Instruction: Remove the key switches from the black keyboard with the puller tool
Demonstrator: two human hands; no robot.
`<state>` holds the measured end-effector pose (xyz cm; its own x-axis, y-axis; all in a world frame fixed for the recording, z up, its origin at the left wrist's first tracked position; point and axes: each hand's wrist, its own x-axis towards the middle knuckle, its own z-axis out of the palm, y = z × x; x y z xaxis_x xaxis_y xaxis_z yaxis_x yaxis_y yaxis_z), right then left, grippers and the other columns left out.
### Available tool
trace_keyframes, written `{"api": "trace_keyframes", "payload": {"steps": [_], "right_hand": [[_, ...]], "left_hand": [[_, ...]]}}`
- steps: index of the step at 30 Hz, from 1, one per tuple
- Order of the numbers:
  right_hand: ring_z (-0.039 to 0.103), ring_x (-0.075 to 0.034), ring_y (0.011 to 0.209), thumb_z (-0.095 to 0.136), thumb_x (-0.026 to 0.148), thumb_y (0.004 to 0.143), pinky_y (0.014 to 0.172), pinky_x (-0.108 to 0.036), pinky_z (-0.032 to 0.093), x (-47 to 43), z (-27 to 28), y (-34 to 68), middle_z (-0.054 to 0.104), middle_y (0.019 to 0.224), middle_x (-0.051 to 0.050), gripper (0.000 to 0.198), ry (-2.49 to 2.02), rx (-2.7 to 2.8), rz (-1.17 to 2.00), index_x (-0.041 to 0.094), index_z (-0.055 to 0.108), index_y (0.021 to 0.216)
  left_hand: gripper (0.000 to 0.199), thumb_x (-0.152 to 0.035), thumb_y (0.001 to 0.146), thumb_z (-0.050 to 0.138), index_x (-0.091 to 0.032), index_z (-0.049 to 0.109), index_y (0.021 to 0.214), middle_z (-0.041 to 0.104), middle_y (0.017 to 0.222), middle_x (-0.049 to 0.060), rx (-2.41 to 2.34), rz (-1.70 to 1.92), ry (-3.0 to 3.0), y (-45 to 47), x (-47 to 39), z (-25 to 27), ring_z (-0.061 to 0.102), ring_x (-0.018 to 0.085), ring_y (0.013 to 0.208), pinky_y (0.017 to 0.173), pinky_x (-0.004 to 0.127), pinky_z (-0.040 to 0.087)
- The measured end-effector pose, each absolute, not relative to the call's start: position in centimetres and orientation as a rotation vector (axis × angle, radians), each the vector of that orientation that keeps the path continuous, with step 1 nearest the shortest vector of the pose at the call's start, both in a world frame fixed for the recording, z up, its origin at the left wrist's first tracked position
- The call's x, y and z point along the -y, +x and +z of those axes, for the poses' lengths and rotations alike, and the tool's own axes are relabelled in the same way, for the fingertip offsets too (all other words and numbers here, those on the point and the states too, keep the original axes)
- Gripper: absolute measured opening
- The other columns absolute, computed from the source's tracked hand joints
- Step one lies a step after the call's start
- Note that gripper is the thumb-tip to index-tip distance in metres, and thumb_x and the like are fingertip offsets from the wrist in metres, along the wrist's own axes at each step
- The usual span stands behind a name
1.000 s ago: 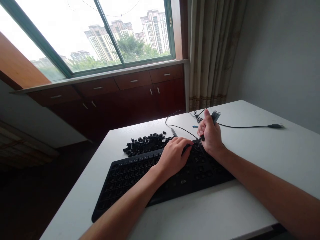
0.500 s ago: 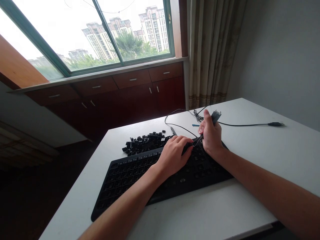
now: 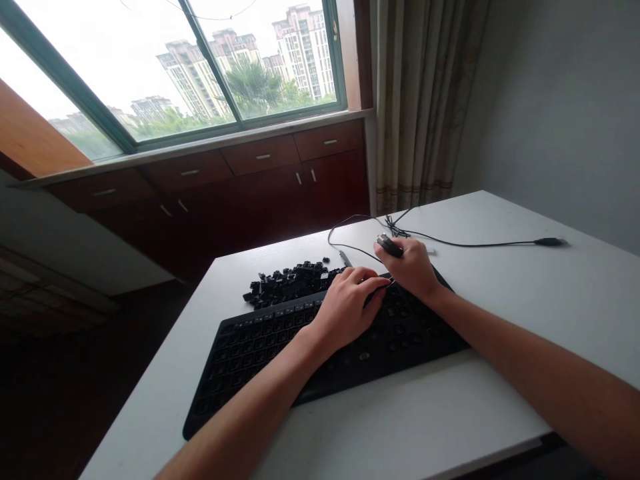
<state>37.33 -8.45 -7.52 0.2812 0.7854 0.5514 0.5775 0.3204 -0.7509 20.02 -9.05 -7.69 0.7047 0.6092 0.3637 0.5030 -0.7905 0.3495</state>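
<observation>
On the white table lies a black keyboard at a slant, its key positions bare except for some keys along the top row. My left hand is over its middle, thumb and fingers pinched on a small dark piece that looks like a keycap, mostly hidden. My right hand, just right of it, is closed round the dark handle of a wire keycap puller. The handle's metallic end points up and left. Its wire end is near my left fingertips. Behind the keyboard is a pile of black keycaps.
A thin black cable runs across the back of the table to a plug, bundled midway. A slim grey tool lies beside the pile. Beyond stand a low cabinet and a curtain.
My right hand has rolled leftward, so the puller's handle end swung from upper right to upper left. My left hand stays pinched in nearly the same place.
</observation>
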Motion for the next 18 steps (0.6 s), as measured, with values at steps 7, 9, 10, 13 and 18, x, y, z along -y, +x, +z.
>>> {"api": "trace_keyframes", "payload": {"steps": [7, 9, 10, 13, 18], "right_hand": [[0.032, -0.009, 0.050, 0.065, 0.036, 0.085, 0.051, -0.027, 0.028, 8.8, -6.7, 37.1, 0.037, 0.050, 0.004, 0.044, -1.244, 1.343, 0.348, 0.019, 0.040, 0.053], [0.031, -0.009, 0.047, 0.063, 0.039, 0.087, 0.048, -0.027, 0.028, 8.9, -6.3, 36.6, 0.035, 0.048, 0.004, 0.047, -1.100, 1.163, 0.542, 0.020, 0.036, 0.053], [0.031, -0.009, 0.045, 0.063, 0.040, 0.087, 0.047, -0.026, 0.028, 8.9, -6.2, 36.3, 0.034, 0.047, 0.005, 0.048, -1.008, 1.056, 0.651, 0.021, 0.035, 0.053], [0.036, -0.008, 0.043, 0.064, 0.039, 0.087, 0.047, -0.025, 0.033, 8.8, -6.3, 35.4, 0.037, 0.046, 0.006, 0.045, -0.821, 0.835, 0.920, 0.021, 0.038, 0.054], [0.042, -0.010, 0.042, 0.064, 0.037, 0.085, 0.045, -0.025, 0.034, 8.5, -6.7, 34.9, 0.042, 0.044, 0.004, 0.043, -0.921, 0.789, 1.084, 0.020, 0.042, 0.052]], "left_hand": [[0.033, -0.035, 0.098, 0.046, -0.025, 0.063, 0.125, 0.063, 0.123, 0.006, -0.908, 0.681, 2.675, 20.1, 9.1, -7.5, 0.056, 0.023, 0.112, 0.102, 0.042, 0.048], [0.034, -0.036, 0.098, 0.046, -0.024, 0.060, 0.127, 0.062, 0.125, 0.007, -0.908, 0.685, 2.663, 20.1, 9.1, -7.6, 0.056, 0.023, 0.115, 0.104, 0.042, 0.047], [0.035, -0.036, 0.098, 0.046, -0.023, 0.059, 0.128, 0.062, 0.127, 0.007, -0.901, 0.688, 2.656, 20.1, 9.1, -7.6, 0.056, 0.023, 0.116, 0.105, 0.042, 0.047], [0.037, -0.036, 0.098, 0.047, -0.021, 0.058, 0.129, 0.061, 0.131, 0.007, -0.871, 0.689, 2.645, 20.2, 9.0, -7.8, 0.055, 0.023, 0.120, 0.109, 0.041, 0.046], [0.036, -0.036, 0.098, 0.047, -0.019, 0.059, 0.127, 0.061, 0.131, 0.007, -0.864, 0.684, 2.655, 20.2, 8.8, -8.0, 0.056, 0.023, 0.119, 0.109, 0.041, 0.048]]}}
